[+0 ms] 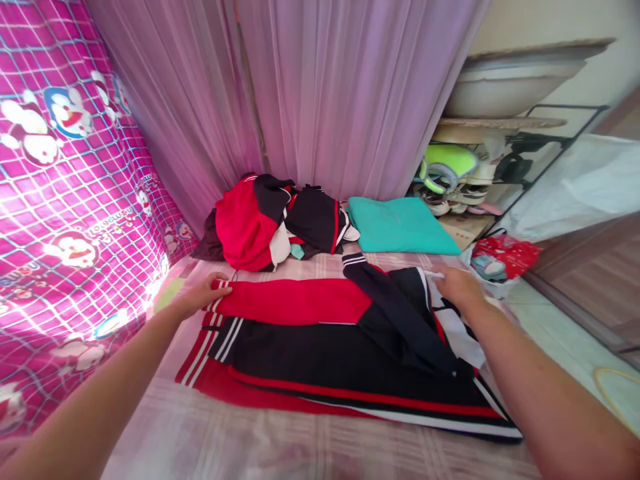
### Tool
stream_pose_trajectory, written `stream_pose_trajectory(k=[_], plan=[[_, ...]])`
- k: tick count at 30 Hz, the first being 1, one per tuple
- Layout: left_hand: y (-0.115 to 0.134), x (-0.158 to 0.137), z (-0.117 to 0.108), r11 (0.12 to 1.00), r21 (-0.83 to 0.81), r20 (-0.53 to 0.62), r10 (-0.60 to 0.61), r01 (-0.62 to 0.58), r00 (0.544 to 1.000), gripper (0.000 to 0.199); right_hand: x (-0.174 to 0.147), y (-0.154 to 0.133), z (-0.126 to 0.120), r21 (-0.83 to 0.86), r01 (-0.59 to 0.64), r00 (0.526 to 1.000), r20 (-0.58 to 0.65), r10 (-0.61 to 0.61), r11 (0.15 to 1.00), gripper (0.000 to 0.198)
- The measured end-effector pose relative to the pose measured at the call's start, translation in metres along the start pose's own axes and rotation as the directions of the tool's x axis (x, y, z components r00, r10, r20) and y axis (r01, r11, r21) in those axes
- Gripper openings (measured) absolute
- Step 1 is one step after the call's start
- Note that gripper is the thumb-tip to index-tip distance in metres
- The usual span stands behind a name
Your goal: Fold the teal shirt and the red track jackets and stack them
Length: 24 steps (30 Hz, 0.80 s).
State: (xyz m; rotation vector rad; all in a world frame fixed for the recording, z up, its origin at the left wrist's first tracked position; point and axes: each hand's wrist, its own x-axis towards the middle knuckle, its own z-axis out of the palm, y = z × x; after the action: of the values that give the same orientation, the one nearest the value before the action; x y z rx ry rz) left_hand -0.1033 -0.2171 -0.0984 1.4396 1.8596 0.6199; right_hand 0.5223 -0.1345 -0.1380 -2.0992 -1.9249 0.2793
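Note:
A red, black and white jacket (325, 363) lies sideways on the bedsheet, partly folded, with white-striped hem at its left. One dark sleeve (400, 313) with a striped cuff is laid slantwise across it. My left hand (207, 293) is at the left end of the upper red section, thumb and fingers closed on the fabric edge by the white stripes. At the upper right, my right hand (457, 287) grips the jacket's white-edged fabric near the collar end. Its fingertips are partly hidden behind the hand.
Behind the jacket sit a rumpled heap of red and black clothes (250, 223) and a folded turquoise garment (403, 225). A purple curtain (320, 87) hangs behind. Pink cartoon-print cloth (65, 220) is at left. A shoe rack (540, 140) and a red-and-white bag (505, 257) stand at right.

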Motion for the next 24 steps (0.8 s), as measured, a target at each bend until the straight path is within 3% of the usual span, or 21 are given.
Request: stream_pose_trajectory(k=[3, 6, 8, 11, 13, 15, 17, 20, 22, 24], plan=[[-0.002, -0.002, 0.007, 0.999, 0.044, -0.081, 0.03, -0.027, 0.996, 0.058, -0.005, -0.002, 0.005, -0.2, -0.095, 0.995, -0.01, 0.095, 0.975, 0.042], [-0.005, 0.002, 0.01, 0.979, 0.189, -0.216, 0.119, -0.078, 0.969, 0.048, -0.012, -0.01, 0.007, -0.204, -0.094, 0.995, -0.03, 0.09, 0.974, 0.049], [-0.008, 0.009, 0.009, 0.946, 0.301, -0.233, 0.198, -0.123, 0.952, 0.047, -0.016, -0.018, 0.003, -0.203, -0.111, 0.991, -0.093, 0.094, 0.973, 0.052], [-0.008, 0.019, 0.006, 0.863, 0.465, -0.133, 0.287, -0.196, 0.949, 0.053, -0.023, -0.04, -0.009, -0.211, -0.069, 0.98, -0.199, 0.027, 0.975, 0.052], [-0.004, 0.021, 0.011, 0.783, 0.573, -0.086, 0.35, -0.241, 0.933, 0.055, -0.03, -0.066, -0.014, -0.187, 0.005, 0.977, -0.207, -0.045, 0.982, 0.048], [0.005, 0.017, 0.024, 0.7, 0.65, -0.046, 0.426, -0.297, 0.903, 0.055, -0.038, -0.097, -0.014, -0.147, 0.05, 0.99, -0.12, -0.068, 0.988, 0.047], [0.015, 0.006, 0.043, 0.625, 0.684, 0.041, 0.481, -0.376, 0.876, 0.056, -0.045, -0.126, -0.01, -0.162, 0.06, 0.998, 0.045, -0.053, 0.985, 0.049], [0.024, -0.013, 0.072, 0.567, 0.697, 0.196, 0.439, -0.439, 0.877, 0.061, -0.053, -0.151, -0.006, -0.23, 0.052, 0.979, 0.202, -0.005, 0.972, 0.049], [0.026, -0.022, 0.082, 0.572, 0.698, 0.264, 0.356, -0.432, 0.897, 0.064, -0.058, -0.155, -0.009, -0.188, 0.052, 0.984, 0.175, -0.019, 0.981, 0.044], [0.028, -0.025, 0.084, 0.589, 0.696, 0.28, 0.303, -0.41, 0.911, 0.065, -0.068, -0.154, -0.015, -0.013, 0.123, 0.983, 0.141, -0.12, 0.992, 0.039]])
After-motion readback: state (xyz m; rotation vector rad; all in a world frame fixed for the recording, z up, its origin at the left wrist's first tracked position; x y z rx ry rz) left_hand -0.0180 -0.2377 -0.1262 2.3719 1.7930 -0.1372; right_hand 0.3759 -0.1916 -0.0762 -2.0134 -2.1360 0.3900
